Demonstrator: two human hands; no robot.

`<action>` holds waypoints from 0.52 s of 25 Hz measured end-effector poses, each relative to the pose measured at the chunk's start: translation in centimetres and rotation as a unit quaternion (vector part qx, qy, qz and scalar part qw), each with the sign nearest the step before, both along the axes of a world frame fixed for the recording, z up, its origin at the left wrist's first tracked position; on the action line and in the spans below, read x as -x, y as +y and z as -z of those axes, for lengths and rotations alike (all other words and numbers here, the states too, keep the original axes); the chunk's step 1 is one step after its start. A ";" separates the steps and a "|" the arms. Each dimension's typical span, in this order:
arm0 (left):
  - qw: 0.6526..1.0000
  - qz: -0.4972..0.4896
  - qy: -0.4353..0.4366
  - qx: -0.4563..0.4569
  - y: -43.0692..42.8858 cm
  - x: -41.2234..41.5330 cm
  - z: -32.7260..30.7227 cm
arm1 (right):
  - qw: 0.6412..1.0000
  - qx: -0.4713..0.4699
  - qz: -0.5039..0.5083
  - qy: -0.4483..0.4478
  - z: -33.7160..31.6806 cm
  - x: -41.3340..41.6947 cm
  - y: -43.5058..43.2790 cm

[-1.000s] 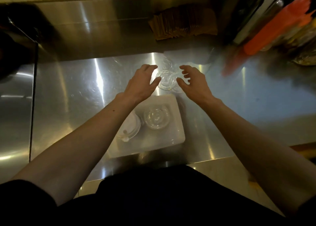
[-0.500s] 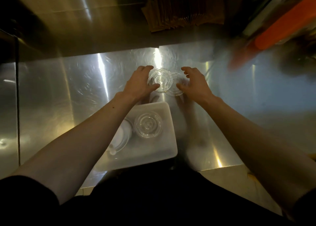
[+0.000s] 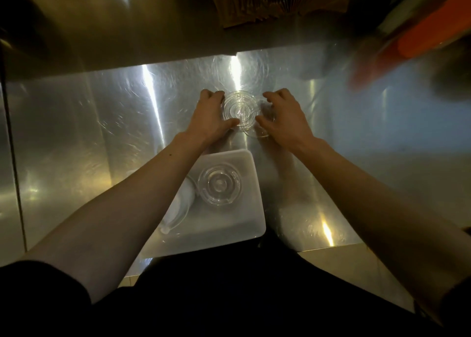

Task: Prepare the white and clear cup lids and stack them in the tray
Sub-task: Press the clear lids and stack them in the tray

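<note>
The left hand curls round the left edge of a clear lid, its thumb laid on the lid's near rim and its fingers hooked over the far side. The right hand is cupped just to the right of that lid, thumb pointing in toward its near edge and fingers bent down over a second clear lid that peeks out beneath; whether those fingers actually grip it, I cannot tell. The upper clear lid overlaps the second one, and both lie on the steel counter, just beyond the far rim of the white tray.

In the tray sits 1 more clear piece, a tray lid, round and ridged, toward the far right of the tray floor. Beside it on the left a white lid shows, half hidden under the left forearm.

Further off, a bundle of brown paper sleeves leans against the back wall, and a blurred orange object lies at the far right
</note>
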State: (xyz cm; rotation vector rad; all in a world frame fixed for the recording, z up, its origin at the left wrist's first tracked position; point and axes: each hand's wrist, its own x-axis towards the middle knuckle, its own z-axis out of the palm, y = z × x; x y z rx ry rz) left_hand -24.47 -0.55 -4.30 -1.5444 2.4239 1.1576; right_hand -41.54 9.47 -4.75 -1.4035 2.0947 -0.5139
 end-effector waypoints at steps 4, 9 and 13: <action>1.000 -0.008 0.007 -0.012 0.1 0.2 -0.1 | 1.000 -0.015 0.009 -0.012 -0.1 -0.6 -0.7; 1.000 -0.010 0.020 -0.022 0.6 0.5 -0.4 | 0.997 -0.008 0.043 -0.064 -0.6 -1.6 -1.4; 0.999 -0.010 0.021 -0.021 0.9 0.8 -0.4 | 0.996 -0.004 0.060 -0.066 -0.7 -1.9 -1.4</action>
